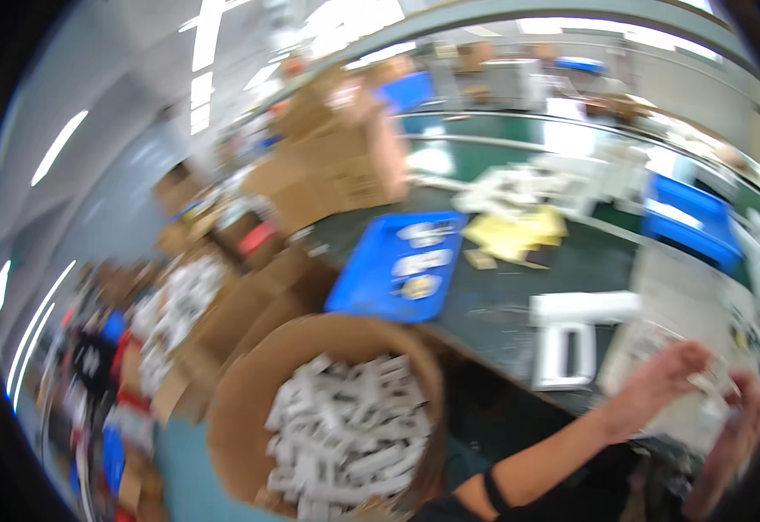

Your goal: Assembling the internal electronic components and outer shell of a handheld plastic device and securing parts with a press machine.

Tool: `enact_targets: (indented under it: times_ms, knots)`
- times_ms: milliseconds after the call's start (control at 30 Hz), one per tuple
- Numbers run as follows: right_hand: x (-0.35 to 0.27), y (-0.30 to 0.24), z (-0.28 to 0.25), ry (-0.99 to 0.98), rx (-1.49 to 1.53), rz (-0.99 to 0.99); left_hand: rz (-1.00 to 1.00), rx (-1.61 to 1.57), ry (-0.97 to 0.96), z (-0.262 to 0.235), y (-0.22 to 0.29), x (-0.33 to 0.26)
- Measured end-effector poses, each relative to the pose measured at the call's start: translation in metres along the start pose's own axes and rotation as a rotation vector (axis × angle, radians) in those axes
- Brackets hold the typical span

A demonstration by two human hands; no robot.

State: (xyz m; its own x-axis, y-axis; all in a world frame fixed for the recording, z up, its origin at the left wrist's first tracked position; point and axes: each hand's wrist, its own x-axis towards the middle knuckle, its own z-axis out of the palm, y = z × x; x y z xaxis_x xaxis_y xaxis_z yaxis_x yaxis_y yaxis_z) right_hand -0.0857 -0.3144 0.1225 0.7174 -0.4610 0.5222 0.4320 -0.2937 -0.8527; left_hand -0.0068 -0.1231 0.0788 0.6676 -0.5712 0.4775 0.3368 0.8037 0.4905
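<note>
At the right, over a pale grey box or bag (672, 287), my left hand (663, 383) reaches in with its fingers drawn together. Facing it at the lower right is my right hand (746, 418), fingers curled inward. A small whitish piece (712, 379) shows between the fingertips of both hands, too blurred to name. Left of the hands, two white plastic parts lie on the dark green table: a long bar (585, 308) and a frame-shaped piece with a slot (550, 358).
A blue tray (358, 291) holds several small white parts. Nearer stands a round brown carton (236, 418) full of white plastic pieces. Yellow sheets (519, 233), a blue bin (689, 222) and heaped white parts (519, 187) sit farther back. Cardboard boxes (315, 178) crowd the left.
</note>
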Motion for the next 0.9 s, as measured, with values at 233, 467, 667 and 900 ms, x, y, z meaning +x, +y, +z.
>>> enact_targets:
  times_ms: [233,467,667,900]
  knots:
    - [-0.045,0.016,0.083,-0.212,0.381,0.128,-0.108,-0.124,0.549,0.049,-0.002,-0.009]
    - [-0.022,0.045,0.049,0.139,0.124,-0.093,-0.158,0.167,0.354,0.053,-0.079,-0.028]
    - [0.015,0.018,-0.019,-0.103,0.216,-0.032,0.066,1.462,0.164,0.024,0.005,-0.002]
    - [0.047,0.019,-0.011,-0.551,-0.313,0.175,-0.156,1.857,-0.06,-0.052,0.037,0.062]
